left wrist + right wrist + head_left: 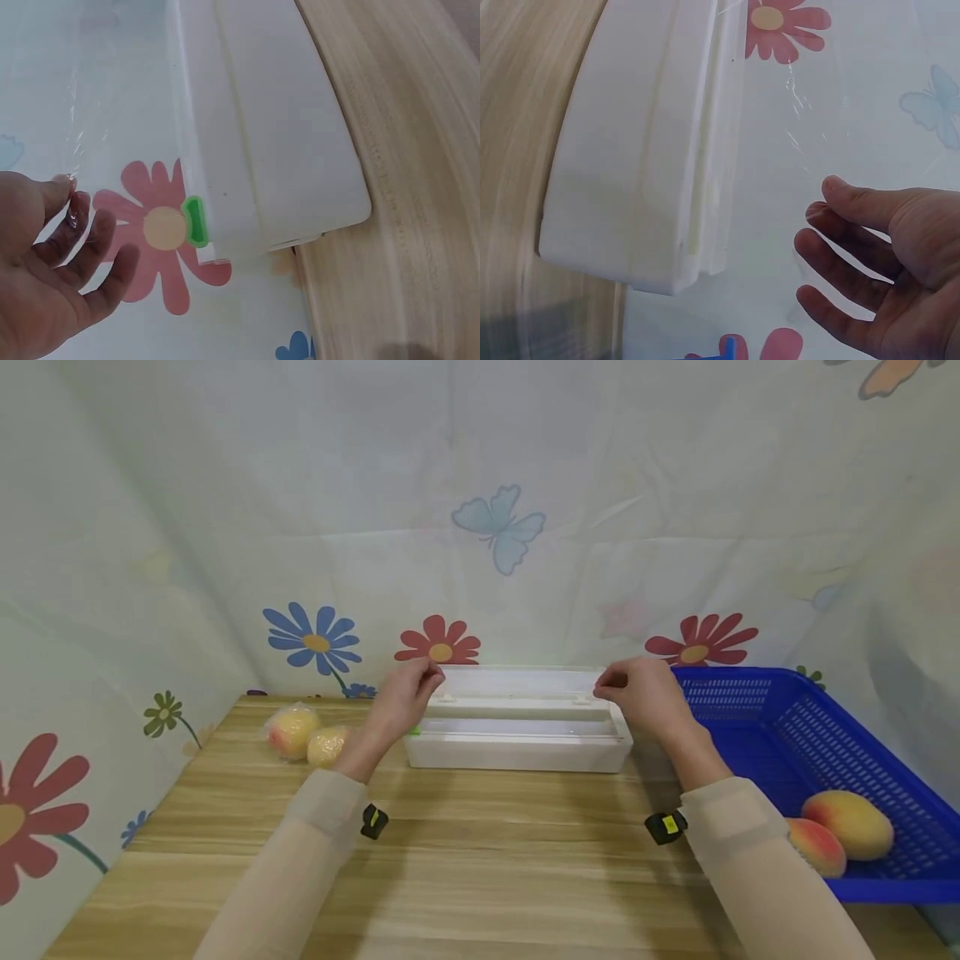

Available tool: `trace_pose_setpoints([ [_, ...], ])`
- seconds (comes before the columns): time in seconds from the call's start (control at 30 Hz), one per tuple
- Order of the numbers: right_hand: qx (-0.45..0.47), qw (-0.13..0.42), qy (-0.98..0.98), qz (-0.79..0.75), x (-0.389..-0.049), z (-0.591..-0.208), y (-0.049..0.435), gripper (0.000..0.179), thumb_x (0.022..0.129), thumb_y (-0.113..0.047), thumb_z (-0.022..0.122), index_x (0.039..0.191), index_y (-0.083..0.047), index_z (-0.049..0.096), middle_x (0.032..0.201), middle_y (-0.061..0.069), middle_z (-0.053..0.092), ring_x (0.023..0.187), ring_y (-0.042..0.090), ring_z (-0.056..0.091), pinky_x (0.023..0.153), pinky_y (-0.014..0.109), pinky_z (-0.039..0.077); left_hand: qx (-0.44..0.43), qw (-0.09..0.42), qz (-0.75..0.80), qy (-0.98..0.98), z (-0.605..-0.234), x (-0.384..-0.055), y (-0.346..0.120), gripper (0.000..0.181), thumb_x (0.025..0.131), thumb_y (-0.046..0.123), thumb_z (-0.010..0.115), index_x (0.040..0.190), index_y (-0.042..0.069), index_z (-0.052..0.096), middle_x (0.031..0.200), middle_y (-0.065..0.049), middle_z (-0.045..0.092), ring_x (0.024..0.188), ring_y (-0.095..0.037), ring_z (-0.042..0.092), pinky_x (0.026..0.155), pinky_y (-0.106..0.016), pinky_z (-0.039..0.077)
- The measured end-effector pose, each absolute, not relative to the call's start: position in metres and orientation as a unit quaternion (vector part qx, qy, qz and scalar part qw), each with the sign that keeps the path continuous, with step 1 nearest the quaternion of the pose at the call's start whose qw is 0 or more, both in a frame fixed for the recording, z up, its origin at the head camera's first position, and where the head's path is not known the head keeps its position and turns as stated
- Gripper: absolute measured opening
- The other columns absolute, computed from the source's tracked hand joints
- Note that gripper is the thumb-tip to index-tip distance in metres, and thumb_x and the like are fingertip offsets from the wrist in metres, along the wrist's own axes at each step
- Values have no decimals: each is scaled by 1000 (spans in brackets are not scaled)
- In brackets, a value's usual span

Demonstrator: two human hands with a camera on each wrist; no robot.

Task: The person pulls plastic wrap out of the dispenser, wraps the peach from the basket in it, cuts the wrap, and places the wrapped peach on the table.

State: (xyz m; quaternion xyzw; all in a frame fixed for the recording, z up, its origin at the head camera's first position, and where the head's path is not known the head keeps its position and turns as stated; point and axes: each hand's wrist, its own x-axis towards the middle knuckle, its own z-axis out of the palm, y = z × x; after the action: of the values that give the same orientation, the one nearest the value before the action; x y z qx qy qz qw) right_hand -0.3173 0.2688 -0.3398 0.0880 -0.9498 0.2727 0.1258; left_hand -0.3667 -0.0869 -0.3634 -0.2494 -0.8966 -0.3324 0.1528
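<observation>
A long white cling film dispenser box (pixel 517 754) lies on the table, its lid raised at the back. Above its left end, my left hand (pixel 408 693) pinches clear cling film (pixel 79 127) between thumb and forefinger; the other fingers are loosely bent. My right hand (pixel 641 692) pinches the film's other side above the right end of the box. In the right wrist view, the film shows only as faint glints running from the fingertips. A green slider (pixel 196 222) sits at the box's left end. Neither hand touches the box.
Left of the box are two peaches (pixel 292 731), (pixel 327 747) in clear wrapping. A blue plastic basket (pixel 795 710) stands at the right, holding peach-like fruit (pixel 847 823) near its front. Behind the table (pixel 480 860) hangs a flowered curtain (pixel 510 443).
</observation>
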Motion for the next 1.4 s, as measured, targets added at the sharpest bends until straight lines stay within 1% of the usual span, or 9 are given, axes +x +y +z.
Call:
trace_pose_setpoints([
  [0.17,95,122,-954,257,-317,-330,269,11,96,-12,73,100,-3,76,94,13,73,86,30,67,82,49,56,-242,165,-313,-904,-355,-368,-86,14,105,13,60,108,0,65,92,-10,64,81,-26,56,77,-37,52],
  [0.3,95,131,-953,257,-317,-326,269,12,96,-13,73,101,-1,75,93,14,73,85,31,66,81,49,55,-235,176,-303,-907,-347,-367,-83,12,104,13,61,105,1,64,90,-10,62,81,-27,56,76,-37,51],
  [0.4,96,136,-951,261,-315,-323,269,13,97,-13,72,102,-1,74,94,15,72,85,31,65,81,49,55,-229,181,-296,-909,-341,-367,-81,12,103,12,63,103,0,65,90,-12,63,83,-29,56,78,-39,51],
  [0.47,96,141,-950,263,-315,-321,268,13,97,-13,72,102,0,74,94,16,72,86,31,65,81,49,55,-223,181,-293,-912,-337,-366,-80,13,103,11,63,105,-2,66,94,-13,65,86,-29,58,82,-39,53],
  [0.63,98,153,-946,268,-312,-313,268,13,97,-12,72,102,0,74,95,16,71,85,31,64,81,48,55,-215,175,-293,-915,-326,-364,-79,16,102,11,64,109,-3,70,100,-15,69,89,-29,62,85,-39,55],
  [0.9,95,149,-946,271,-309,-303,268,14,98,-12,70,106,0,71,98,17,70,86,31,62,79,47,56,-231,195,-271,-914,-315,-359,-83,14,101,11,66,107,-1,71,100,-13,69,88,-27,62,81,-38,54],
  [1.07,93,155,-944,276,-309,-298,266,14,98,-12,71,106,-1,71,96,16,69,84,30,62,78,46,56,-259,199,-262,-908,-309,-361,-86,13,102,10,65,104,-2,71,97,-14,68,87,-28,61,81,-39,53],
  [1.23,97,165,-941,278,-309,-295,265,14,99,-13,71,105,0,71,93,15,70,82,28,64,76,45,56,-288,183,-256,-904,-305,-365,-92,14,102,10,65,105,-1,72,96,-13,67,86,-27,61,79,-39,53],
  [1.4,96,170,-941,278,-309,-291,267,16,99,-14,70,107,0,70,94,16,70,83,29,64,77,46,57,-317,163,-267,-896,-301,-364,-98,15,100,12,68,106,-1,74,94,-11,67,83,-25,60,75,-36,51],
])
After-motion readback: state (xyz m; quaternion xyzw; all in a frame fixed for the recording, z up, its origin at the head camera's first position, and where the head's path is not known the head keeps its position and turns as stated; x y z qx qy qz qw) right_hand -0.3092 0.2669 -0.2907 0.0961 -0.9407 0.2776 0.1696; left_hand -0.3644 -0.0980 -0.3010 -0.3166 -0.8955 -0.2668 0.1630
